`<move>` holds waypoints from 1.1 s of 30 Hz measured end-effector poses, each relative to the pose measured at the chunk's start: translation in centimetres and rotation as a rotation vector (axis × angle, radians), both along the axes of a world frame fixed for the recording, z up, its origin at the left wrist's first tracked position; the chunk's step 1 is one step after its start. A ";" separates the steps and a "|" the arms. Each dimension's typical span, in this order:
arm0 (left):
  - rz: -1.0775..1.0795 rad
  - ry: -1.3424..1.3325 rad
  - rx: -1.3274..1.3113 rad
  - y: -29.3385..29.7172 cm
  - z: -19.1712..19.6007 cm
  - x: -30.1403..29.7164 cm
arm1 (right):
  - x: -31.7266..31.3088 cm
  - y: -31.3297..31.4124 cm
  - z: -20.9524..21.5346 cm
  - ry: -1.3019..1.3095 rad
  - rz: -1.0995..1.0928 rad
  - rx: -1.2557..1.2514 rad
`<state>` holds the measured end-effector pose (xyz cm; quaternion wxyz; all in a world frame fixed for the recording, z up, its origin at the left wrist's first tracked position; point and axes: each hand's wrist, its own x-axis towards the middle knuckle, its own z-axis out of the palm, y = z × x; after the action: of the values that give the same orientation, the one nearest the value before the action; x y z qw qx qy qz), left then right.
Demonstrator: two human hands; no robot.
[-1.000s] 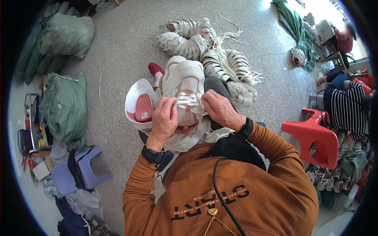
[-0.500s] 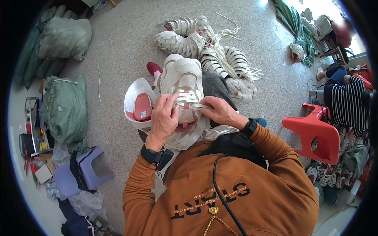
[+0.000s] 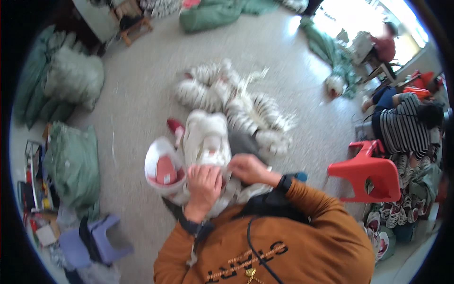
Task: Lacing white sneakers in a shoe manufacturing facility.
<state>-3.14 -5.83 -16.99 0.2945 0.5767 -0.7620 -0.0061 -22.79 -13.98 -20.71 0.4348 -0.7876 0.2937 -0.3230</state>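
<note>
A white chunky sneaker (image 3: 206, 130) with pinkish-red details lies on my lap, toe pointing away. My left hand (image 3: 204, 187) is closed over its lacing, fingers bent; whatever the fingertips grip is hidden. At the shoe's right side my right hand (image 3: 247, 169) is pinched on a white shoelace, which is blurred by motion. A white round container (image 3: 150, 158) stands left of the shoe, with a pinkish-red insole-shaped piece (image 3: 166, 169) inside. More white shoe parts (image 3: 231, 191) lie beneath my hands.
Bundles of stacked white strappy pieces (image 3: 201, 94) lie on the floor ahead. A red stool (image 3: 364, 165) stands right, near a person in stripes (image 3: 406, 125) and several shoes (image 3: 399, 213). Green sacks (image 3: 73, 163) and a purple stool (image 3: 106, 239) are at left.
The view has tilted up, so everything sits lower and more of the far floor shows. My left hand has curled further over the lacing; my right hand stays by the shoe's right side.
</note>
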 end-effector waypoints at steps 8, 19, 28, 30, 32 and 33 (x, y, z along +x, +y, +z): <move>-0.113 -0.031 0.028 -1.1 0.1 -0.6 | -0.1 0.8 4.2 -0.056 0.043 0.176; -0.002 0.357 0.065 -0.9 1.6 0.0 | 2.0 1.4 -0.6 0.120 -0.002 -0.103; 0.080 0.868 0.311 -0.9 2.2 1.1 | 2.6 1.0 1.1 0.214 -0.057 -0.052; -0.048 0.652 0.166 -0.4 2.4 1.3 | 2.9 1.2 0.9 0.217 -0.098 -0.070; -0.009 0.749 0.242 0.7 2.1 1.7 | 2.9 1.5 1.2 0.241 -0.097 -0.036; 0.023 0.852 0.304 1.2 2.1 1.9 | 2.8 1.5 1.3 0.271 -0.100 -0.016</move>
<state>-1.20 -4.65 -14.87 0.4937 0.5680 -0.5568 -0.3516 -19.95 -12.44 -19.42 0.3682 -0.8118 0.3861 -0.2373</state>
